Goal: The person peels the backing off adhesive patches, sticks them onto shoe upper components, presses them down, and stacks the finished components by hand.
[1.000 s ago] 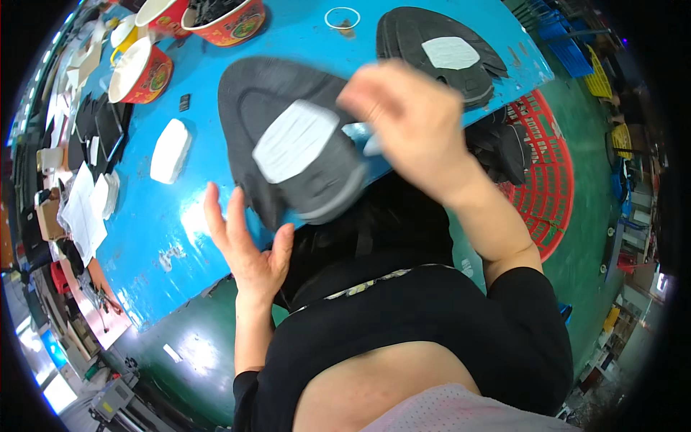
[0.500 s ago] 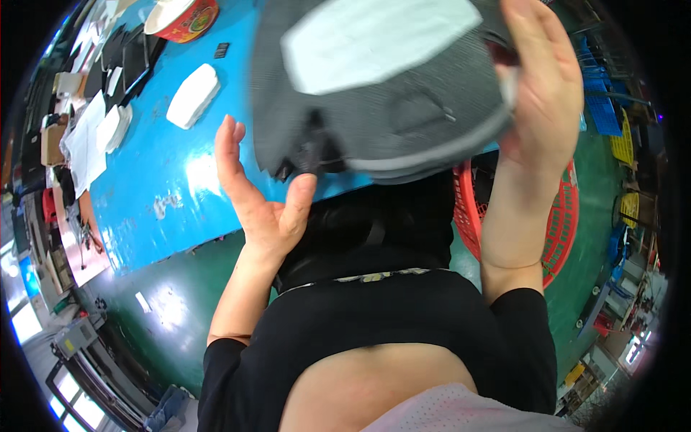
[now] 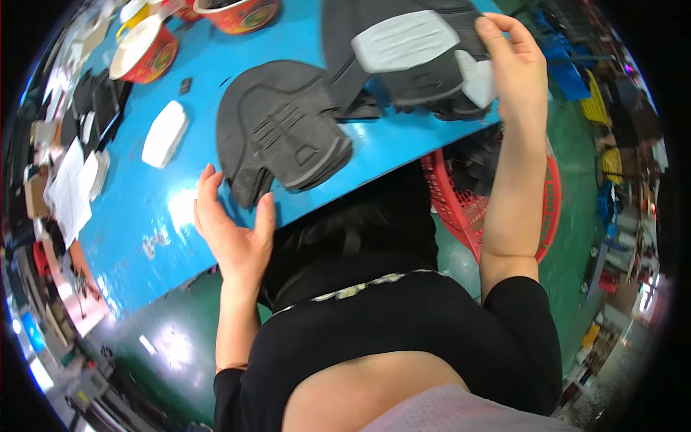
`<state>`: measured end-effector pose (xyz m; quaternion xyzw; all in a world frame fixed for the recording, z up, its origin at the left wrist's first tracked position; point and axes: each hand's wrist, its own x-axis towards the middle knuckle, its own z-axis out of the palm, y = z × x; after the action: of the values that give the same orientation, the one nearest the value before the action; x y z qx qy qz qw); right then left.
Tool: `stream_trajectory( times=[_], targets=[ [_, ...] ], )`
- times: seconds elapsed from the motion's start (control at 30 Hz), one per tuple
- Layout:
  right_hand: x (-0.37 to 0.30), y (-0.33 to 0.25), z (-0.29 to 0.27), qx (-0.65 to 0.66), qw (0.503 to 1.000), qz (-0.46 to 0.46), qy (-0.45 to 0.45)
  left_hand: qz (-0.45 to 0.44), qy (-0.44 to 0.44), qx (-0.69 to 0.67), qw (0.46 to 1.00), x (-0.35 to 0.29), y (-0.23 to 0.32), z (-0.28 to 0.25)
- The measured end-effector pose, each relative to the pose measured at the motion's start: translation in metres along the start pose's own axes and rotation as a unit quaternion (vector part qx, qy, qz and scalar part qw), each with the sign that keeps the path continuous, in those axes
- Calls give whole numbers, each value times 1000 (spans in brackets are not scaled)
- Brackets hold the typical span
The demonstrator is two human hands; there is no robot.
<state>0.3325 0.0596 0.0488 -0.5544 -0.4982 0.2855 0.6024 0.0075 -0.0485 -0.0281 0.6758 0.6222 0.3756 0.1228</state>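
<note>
On the blue table (image 3: pixel 165 216), a small stack of dark grey moulded pads (image 3: pixel 281 133) with curved edges and raised ridges lies in front of me. My left hand (image 3: pixel 237 234) is open beside its lower left corner, fingers and thumb apart, holding nothing. To the right is a second pile of dark grey pads (image 3: pixel 425 86), with a pale grey panel (image 3: pixel 407 42) on top and another pale panel (image 3: pixel 477 79) at its right side. My right hand (image 3: pixel 517 61) is at that pile's upper right edge, fingers bent and loosely apart, with nothing visible between them.
Red paper tubs (image 3: pixel 147 54) stand at the far left, near a small black piece (image 3: pixel 186 86) and a white pad (image 3: pixel 165 135). Papers (image 3: pixel 72 191) lie on the left. A red plastic basket (image 3: pixel 457 209) with dark pieces stands below the table's right edge.
The dark pad with the pale panel, earlier raised in my right hand, is now down on the right pile. My right hand has loosened. The grey stack is now uncovered; my view has shifted.
</note>
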Motion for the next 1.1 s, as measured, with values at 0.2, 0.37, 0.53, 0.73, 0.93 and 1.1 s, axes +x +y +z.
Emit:
stream_trajectory(
  times=[0.2,0.37,0.53,0.73,0.93,1.1],
  targets=[
    [28,100,-108,-169,980,80,69,27,-64,32,997,12,-8,5],
    [11,47,-86,-383,907,-31,172,61,12,27,998,16,6,5],
    [-34,-19,28,116,991,21,-56,142,-177,-213,950,52,74,6],
    [-61,-35,94,232,958,88,-143,-41,-199,-518,831,66,80,33],
    [-49,-3,84,226,948,124,-188,-165,-135,-659,721,58,35,11],
    [-67,-31,103,140,922,111,-343,-144,-102,-678,714,55,31,-1]
  ],
)
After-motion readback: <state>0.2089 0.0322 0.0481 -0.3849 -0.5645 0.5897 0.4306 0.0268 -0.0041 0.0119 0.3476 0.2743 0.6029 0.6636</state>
